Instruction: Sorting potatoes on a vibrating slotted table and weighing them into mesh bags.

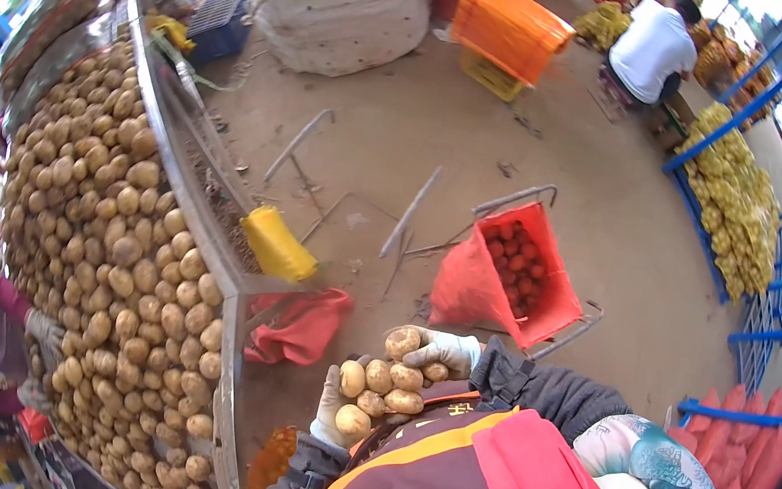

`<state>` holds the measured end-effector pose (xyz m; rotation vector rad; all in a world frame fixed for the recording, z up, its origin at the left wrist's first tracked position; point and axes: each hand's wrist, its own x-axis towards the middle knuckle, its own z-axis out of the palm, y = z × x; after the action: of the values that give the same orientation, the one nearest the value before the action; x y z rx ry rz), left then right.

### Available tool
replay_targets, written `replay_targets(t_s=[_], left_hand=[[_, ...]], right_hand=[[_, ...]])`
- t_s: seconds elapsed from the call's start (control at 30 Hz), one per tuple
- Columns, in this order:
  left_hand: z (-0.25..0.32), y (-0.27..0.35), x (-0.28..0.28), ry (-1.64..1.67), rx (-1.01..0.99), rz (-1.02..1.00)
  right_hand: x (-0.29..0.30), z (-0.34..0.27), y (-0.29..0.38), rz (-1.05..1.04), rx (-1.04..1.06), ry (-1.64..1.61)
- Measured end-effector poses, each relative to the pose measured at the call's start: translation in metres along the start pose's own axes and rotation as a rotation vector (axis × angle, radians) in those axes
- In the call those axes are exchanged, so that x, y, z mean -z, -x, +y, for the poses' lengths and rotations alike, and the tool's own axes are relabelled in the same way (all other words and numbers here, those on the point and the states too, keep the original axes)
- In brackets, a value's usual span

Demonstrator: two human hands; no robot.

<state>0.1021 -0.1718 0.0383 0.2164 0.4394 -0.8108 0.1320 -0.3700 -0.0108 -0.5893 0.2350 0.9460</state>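
Observation:
Several potatoes (406, 378) are gathered against my dark apron, between my two gloved hands. My left hand (335, 407) wears a pale glove and supports the near side of the pile, its fingers partly hidden by the potatoes. From the other side my right hand (442, 351), also gloved, curls its fingers over potatoes at the top of the pile. Beyond my right hand, an open red mesh sack (462, 278) hangs on a metal frame with potatoes inside. A large heap of potatoes (125, 250) lies on a metal-edged sorting table (231, 327) to the left.
A co-worker's gloved hand (46, 333) rests at the heap's far left. An empty-looking red sack (303, 326) and a yellow roll (279, 243) hang at the table's edge. Metal frames (411, 210) stand ahead; a large white bulk bag (341, 17) and an orange-covered crate (510, 31) are farther off.

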Motion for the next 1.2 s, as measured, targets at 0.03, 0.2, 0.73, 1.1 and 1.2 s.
replay_targets(t_s=[0.03, 0.2, 0.73, 1.1, 1.2], left_hand=[[0.004, -0.006, -0.005, -0.050, 0.063, 0.001], [0.002, -0.064, -0.037, -0.311, 0.396, -0.043], [0.003, -0.141, -0.028, -0.882, -0.045, 0.153], [0.138, 0.036, 0.031, -2.250, -0.966, 1.165], [0.153, 0.054, 0.044, -2.480, -0.893, 1.205]], right_hand=[[0.003, 0.001, 0.008, 0.050, 0.042, -0.009], [0.023, -0.003, 0.065, 0.174, 0.290, -0.157], [0.128, -0.002, 0.124, 1.187, 0.523, -0.094], [0.078, -0.041, 0.029, 0.838, 0.272, 0.479], [0.054, -0.048, -0.016, 0.734, 0.188, 0.719]])
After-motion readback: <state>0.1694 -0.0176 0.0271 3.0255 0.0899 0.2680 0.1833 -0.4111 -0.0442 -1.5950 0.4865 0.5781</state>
